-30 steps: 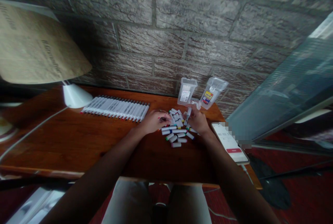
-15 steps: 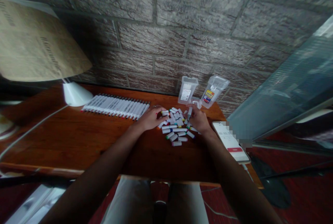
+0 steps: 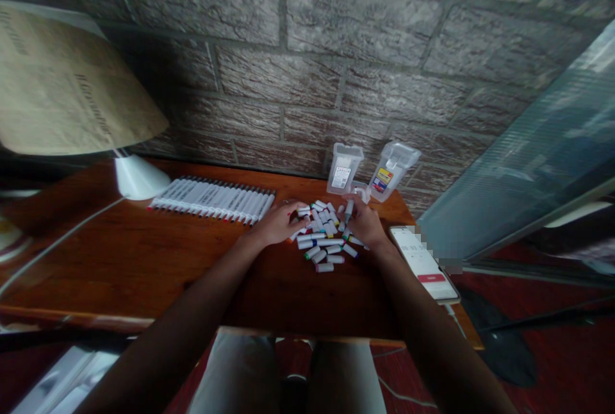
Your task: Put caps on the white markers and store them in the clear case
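Short white marker caps (image 3: 319,243) with coloured ends lie in a loose pile on the wooden table (image 3: 192,266). My left hand (image 3: 278,223) rests at the pile's left edge, thumb and fingers apart around some caps, with none seen lifted. On the other side, my right hand (image 3: 366,222) pinches a greyish-white marker cap (image 3: 348,210) between thumb and fingers, above the right of the pile. Left of the pile, several uncapped markers (image 3: 211,199) lie side by side in a row, their dark ends toward the wall.
Two clear plastic boxes (image 3: 344,169) with labels stand by the stone wall (image 3: 307,74), a small clear piece between them. A phone (image 3: 425,266) with a cable lies at the table's right edge. A shaded lamp (image 3: 139,177) stands at the left, its cord crossing the table.
The whole view has shifted very slightly. Both hands stay almost where they were, and the cap in my right hand looks slightly more upright.
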`<state>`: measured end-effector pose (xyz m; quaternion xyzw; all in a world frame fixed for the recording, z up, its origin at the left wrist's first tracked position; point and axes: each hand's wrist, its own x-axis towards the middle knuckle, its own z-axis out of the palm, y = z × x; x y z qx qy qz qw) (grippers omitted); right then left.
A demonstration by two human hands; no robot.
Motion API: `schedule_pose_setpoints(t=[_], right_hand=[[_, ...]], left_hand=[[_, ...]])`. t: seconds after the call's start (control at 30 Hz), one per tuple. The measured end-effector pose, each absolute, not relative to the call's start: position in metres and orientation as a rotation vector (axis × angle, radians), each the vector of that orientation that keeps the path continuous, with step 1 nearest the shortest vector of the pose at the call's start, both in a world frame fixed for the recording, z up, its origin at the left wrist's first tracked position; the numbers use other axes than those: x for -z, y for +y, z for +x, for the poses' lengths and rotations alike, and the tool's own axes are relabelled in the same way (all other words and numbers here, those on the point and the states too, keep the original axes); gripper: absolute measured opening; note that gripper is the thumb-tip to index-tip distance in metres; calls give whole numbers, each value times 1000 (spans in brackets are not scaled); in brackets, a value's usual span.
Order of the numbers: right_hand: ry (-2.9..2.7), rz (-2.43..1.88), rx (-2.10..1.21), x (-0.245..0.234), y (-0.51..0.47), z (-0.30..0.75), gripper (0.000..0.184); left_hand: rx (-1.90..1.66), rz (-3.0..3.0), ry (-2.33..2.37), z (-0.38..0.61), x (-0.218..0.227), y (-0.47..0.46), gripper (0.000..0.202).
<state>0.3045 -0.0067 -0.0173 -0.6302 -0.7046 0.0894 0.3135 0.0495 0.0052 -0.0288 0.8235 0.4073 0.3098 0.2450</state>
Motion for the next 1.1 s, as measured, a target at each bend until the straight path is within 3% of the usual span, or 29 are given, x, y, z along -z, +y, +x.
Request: schedule_pose_setpoints(t=[0.1, 0.27, 0.53, 1.1], right_hand=[[-1869, -1687, -261, 15, -7, 304, 40], [-1816, -1694, -300, 13, -7, 303, 38], [-1661, -1447, -386, 15, -7, 304, 39], [-1618, -1158, -682, 14, -13, 285, 46]], left_hand=[[-803, 2230, 1097, 44, 24, 5, 49], [-627, 2061, 984, 27, 7, -2, 91], [-518, 2026, 1013, 17, 8, 1, 105], [-658, 1895, 896, 28, 24, 7, 72]])
